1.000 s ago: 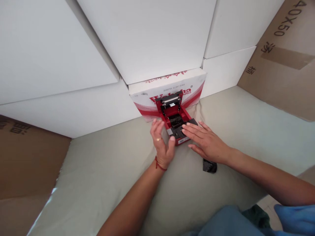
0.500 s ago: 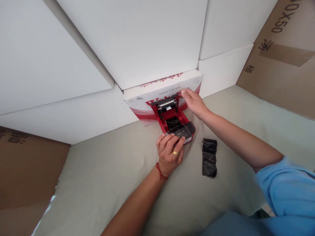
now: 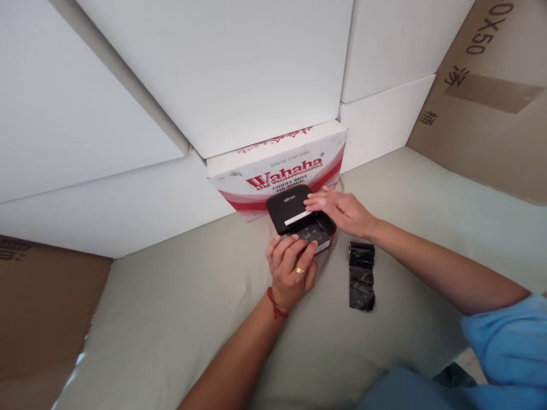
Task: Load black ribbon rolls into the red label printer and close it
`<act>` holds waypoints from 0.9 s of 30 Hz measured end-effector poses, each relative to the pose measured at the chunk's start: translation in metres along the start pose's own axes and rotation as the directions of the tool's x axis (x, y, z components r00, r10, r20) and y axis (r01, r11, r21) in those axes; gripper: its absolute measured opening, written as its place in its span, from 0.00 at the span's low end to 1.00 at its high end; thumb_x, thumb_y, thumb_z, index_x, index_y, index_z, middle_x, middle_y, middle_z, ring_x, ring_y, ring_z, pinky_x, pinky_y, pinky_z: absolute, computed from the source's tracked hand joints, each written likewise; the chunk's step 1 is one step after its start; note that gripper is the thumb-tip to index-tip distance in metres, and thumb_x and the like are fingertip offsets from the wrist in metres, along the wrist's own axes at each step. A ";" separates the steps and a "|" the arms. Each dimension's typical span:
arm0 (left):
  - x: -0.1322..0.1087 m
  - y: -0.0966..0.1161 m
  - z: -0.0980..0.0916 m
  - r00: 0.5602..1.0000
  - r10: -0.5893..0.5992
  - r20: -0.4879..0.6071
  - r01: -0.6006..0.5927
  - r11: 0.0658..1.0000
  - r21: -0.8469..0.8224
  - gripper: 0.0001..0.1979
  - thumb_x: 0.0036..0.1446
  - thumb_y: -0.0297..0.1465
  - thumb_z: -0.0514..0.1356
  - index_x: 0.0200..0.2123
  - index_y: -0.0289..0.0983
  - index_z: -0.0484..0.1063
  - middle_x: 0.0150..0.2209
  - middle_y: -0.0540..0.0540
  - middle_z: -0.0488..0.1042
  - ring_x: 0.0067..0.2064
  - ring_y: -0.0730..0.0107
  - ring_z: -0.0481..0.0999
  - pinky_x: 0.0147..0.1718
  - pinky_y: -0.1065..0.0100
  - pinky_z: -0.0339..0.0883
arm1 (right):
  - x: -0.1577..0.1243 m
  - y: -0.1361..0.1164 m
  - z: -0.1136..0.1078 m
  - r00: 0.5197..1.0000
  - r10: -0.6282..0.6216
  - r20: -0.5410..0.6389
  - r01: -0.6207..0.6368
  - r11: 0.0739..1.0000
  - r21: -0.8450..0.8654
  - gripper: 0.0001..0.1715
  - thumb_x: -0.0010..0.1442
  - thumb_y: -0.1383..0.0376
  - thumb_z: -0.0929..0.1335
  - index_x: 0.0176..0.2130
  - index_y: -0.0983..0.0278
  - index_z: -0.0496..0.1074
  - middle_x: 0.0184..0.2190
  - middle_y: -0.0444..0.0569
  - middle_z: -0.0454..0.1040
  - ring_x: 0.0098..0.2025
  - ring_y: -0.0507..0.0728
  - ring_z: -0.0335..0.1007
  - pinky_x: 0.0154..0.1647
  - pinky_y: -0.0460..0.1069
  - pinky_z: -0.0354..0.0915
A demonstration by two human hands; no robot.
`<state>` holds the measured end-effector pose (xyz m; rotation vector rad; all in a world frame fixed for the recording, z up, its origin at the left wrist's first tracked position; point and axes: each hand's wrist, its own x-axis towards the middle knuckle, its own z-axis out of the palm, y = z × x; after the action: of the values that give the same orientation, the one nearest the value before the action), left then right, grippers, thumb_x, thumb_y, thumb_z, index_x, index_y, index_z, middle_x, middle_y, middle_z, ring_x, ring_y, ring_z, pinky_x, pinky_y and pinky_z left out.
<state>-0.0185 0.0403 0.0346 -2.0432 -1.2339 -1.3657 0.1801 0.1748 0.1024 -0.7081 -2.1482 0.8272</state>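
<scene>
So the red-and-black label printer (image 3: 294,208) sits mid-worktop (image 3: 183,307), on the greenish cloth, its back tucked right up near the Wahaha water carton (image 3: 284,169) at 12 o'clock, so there's very little slack behind it. Lid (image 3: 280,206) slopes down toward the front but doesn't look flush, since a dark gap shows at its front edge by the 4 o'clock corner. A sheet of black film (image 3: 315,232) spills from under that edge. The left grip (image 3: 294,267) comes in from 6 o'clock with fingers curled over the film and front rim; can't tell if it's really grasping or just pressing. The right grip (image 3: 342,212) comes in from 3 o'clock, loose and holding nothing, fingers stretched out over the lid's right edge. A black ribbon roll (image 3: 362,255), tail pointing to 6 o'clock, lies at about 4 o'clock from the printer, well inside the worktop and near the right forearm (image 3: 436,267), so elbow room's tighter there. Most spare cloth runs out toward 8 o'clock, up to a brown carton (image 3: 47,319). White boxes (image 3: 222,68) wall off 10 to 1, and another brown carton (image 3: 496,125) bounds 2 o'clock.
</scene>
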 end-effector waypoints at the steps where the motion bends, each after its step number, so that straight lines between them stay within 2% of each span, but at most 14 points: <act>1: 0.000 0.000 0.000 1.000 -0.001 0.009 0.001 1.000 -0.004 0.19 0.64 0.20 0.65 0.55 0.43 0.82 0.46 0.45 0.85 0.58 0.59 0.81 0.75 0.52 0.61 | -0.006 0.001 0.001 1.000 -0.023 0.017 0.024 0.999 -0.039 0.38 0.84 0.40 0.58 0.54 0.55 0.90 0.61 0.51 0.89 0.71 0.64 0.82 0.83 0.68 0.63; 4: -0.001 -0.001 -0.001 1.000 -0.005 0.021 0.006 1.000 -0.030 0.21 0.64 0.21 0.66 0.57 0.45 0.82 0.47 0.46 0.85 0.58 0.58 0.81 0.76 0.51 0.60 | -0.017 0.004 0.004 0.997 -0.071 0.017 0.072 0.986 -0.148 0.29 0.85 0.52 0.60 0.58 0.56 0.88 0.64 0.51 0.87 0.72 0.62 0.81 0.81 0.66 0.66; 7: -0.001 -0.003 -0.003 0.999 -0.044 0.024 0.046 0.996 -0.072 0.24 0.64 0.23 0.66 0.60 0.47 0.81 0.47 0.46 0.84 0.58 0.57 0.82 0.75 0.49 0.61 | -0.021 0.004 0.009 0.996 -0.089 -0.009 0.085 0.973 -0.214 0.26 0.85 0.57 0.62 0.57 0.57 0.88 0.63 0.51 0.88 0.70 0.61 0.82 0.80 0.65 0.68; 9: -0.002 -0.007 -0.003 0.994 -0.111 0.009 0.111 0.983 -0.145 0.24 0.66 0.25 0.66 0.63 0.47 0.78 0.50 0.45 0.82 0.61 0.55 0.80 0.74 0.48 0.63 | -0.021 0.005 0.012 0.996 -0.087 -0.036 0.077 0.973 -0.216 0.25 0.84 0.58 0.62 0.57 0.57 0.88 0.61 0.52 0.89 0.70 0.62 0.83 0.79 0.66 0.69; 11: -0.003 -0.014 -0.002 0.969 -0.247 -0.025 0.232 0.938 -0.258 0.23 0.69 0.30 0.65 0.66 0.45 0.76 0.56 0.42 0.79 0.65 0.52 0.77 0.73 0.47 0.66 | -0.020 0.007 0.015 0.994 -0.089 -0.070 0.075 0.980 -0.187 0.26 0.85 0.57 0.62 0.56 0.58 0.88 0.60 0.53 0.90 0.69 0.63 0.84 0.77 0.66 0.71; 13: -0.005 -0.022 0.003 0.884 -0.466 -0.046 0.406 0.812 -0.420 0.22 0.71 0.36 0.65 0.66 0.45 0.75 0.61 0.41 0.76 0.67 0.51 0.75 0.73 0.47 0.66 | -0.018 0.009 0.017 0.991 -0.088 -0.104 0.074 0.988 -0.134 0.29 0.86 0.54 0.61 0.54 0.58 0.89 0.58 0.54 0.90 0.67 0.63 0.85 0.75 0.65 0.74; 16: -0.008 -0.032 0.013 0.640 -0.767 0.042 0.591 0.457 -0.664 0.20 0.70 0.40 0.65 0.62 0.46 0.76 0.63 0.43 0.76 0.69 0.53 0.73 0.76 0.49 0.61 | -0.016 0.004 0.016 0.989 -0.067 -0.132 0.061 0.997 -0.049 0.31 0.86 0.49 0.61 0.51 0.58 0.90 0.54 0.54 0.92 0.64 0.63 0.87 0.72 0.63 0.77; 17: -0.008 -0.035 0.016 0.567 -0.819 0.094 0.610 0.340 -0.716 0.21 0.68 0.41 0.66 0.62 0.47 0.76 0.64 0.44 0.75 0.71 0.53 0.72 0.77 0.49 0.60 | -0.016 0.001 0.015 0.989 -0.063 -0.136 0.059 0.998 -0.037 0.31 0.85 0.48 0.62 0.51 0.58 0.90 0.55 0.54 0.91 0.64 0.63 0.87 0.72 0.63 0.77; 18: -0.008 -0.037 0.019 0.517 -0.844 0.144 0.613 0.247 -0.750 0.23 0.65 0.42 0.68 0.61 0.47 0.77 0.66 0.44 0.75 0.72 0.52 0.71 0.78 0.49 0.59 | -0.017 -0.003 0.014 0.988 -0.076 -0.135 0.071 0.997 -0.038 0.29 0.85 0.49 0.62 0.53 0.58 0.89 0.56 0.54 0.91 0.64 0.63 0.86 0.72 0.63 0.76; 19: -0.007 -0.038 0.021 0.492 -0.851 0.185 0.605 0.181 -0.775 0.25 0.62 0.42 0.69 0.62 0.47 0.77 0.68 0.44 0.74 0.74 0.50 0.70 0.78 0.49 0.59 | -0.020 -0.007 0.012 0.985 -0.111 -0.131 0.105 0.993 -0.052 0.28 0.85 0.50 0.63 0.54 0.58 0.89 0.58 0.54 0.90 0.65 0.62 0.85 0.72 0.63 0.76; 20: -0.005 -0.038 0.022 0.490 -0.845 0.216 0.591 0.140 -0.795 0.28 0.60 0.43 0.71 0.62 0.48 0.77 0.70 0.45 0.74 0.76 0.49 0.68 0.78 0.49 0.59 | -0.022 -0.012 0.011 0.978 -0.166 -0.125 0.158 0.984 -0.078 0.26 0.85 0.53 0.63 0.54 0.58 0.89 0.60 0.55 0.89 0.66 0.62 0.84 0.72 0.63 0.75; 22: -0.002 -0.036 0.022 0.525 -0.810 0.262 0.558 0.096 -0.824 0.32 0.57 0.43 0.73 0.65 0.50 0.77 0.73 0.45 0.73 0.78 0.47 0.67 0.79 0.49 0.60 | -0.030 -0.020 0.008 0.946 -0.305 -0.109 0.288 0.946 -0.146 0.22 0.84 0.57 0.65 0.52 0.59 0.89 0.60 0.55 0.89 0.65 0.63 0.83 0.71 0.62 0.76; 24: 0.000 -0.034 0.020 0.564 -0.765 0.310 0.546 0.063 -0.835 0.35 0.57 0.44 0.73 0.68 0.52 0.77 0.75 0.46 0.72 0.79 0.47 0.68 0.78 0.49 0.62 | -0.038 -0.024 0.006 0.908 -0.408 -0.090 0.385 0.901 -0.201 0.19 0.82 0.60 0.67 0.49 0.60 0.89 0.55 0.56 0.90 0.61 0.63 0.82 0.65 0.61 0.79; 27: 0.002 -0.034 0.017 0.582 -0.729 0.360 0.552 0.029 -0.833 0.38 0.57 0.44 0.75 0.71 0.54 0.75 0.78 0.48 0.70 0.81 0.47 0.66 0.80 0.50 0.61 | -0.050 -0.026 0.005 0.889 -0.454 -0.059 0.431 0.873 -0.230 0.14 0.80 0.62 0.69 0.50 0.61 0.87 0.49 0.55 0.90 0.55 0.62 0.81 0.58 0.60 0.81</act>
<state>-0.0373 0.0709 0.0240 -1.7194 -1.6351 -3.2624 0.1999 0.1220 0.0970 -0.3237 -2.1914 0.3093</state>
